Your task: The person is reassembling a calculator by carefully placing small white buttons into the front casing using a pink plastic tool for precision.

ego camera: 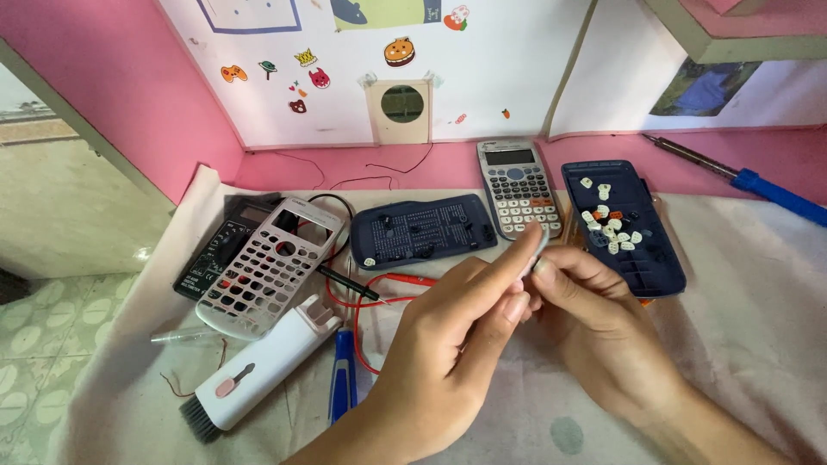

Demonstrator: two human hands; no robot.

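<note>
Dismantling well advanced — front shell (267, 267), back cover (422, 231) and loose keys (610, 228) laid out; left hand (448, 353) and right hand (603, 336) pinching a small pale part (536, 250) — reassembly outstanding.

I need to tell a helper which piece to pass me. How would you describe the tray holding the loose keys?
On the cloth, look just beyond the right hand, right of the whole calculator. The tray is a dark blue calculator shell lying open, and it alone holds a scatter of small white and orange keys.

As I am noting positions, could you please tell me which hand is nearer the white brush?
Left. The left hand lies just right of the white brush; the right hand is farther right.
</note>
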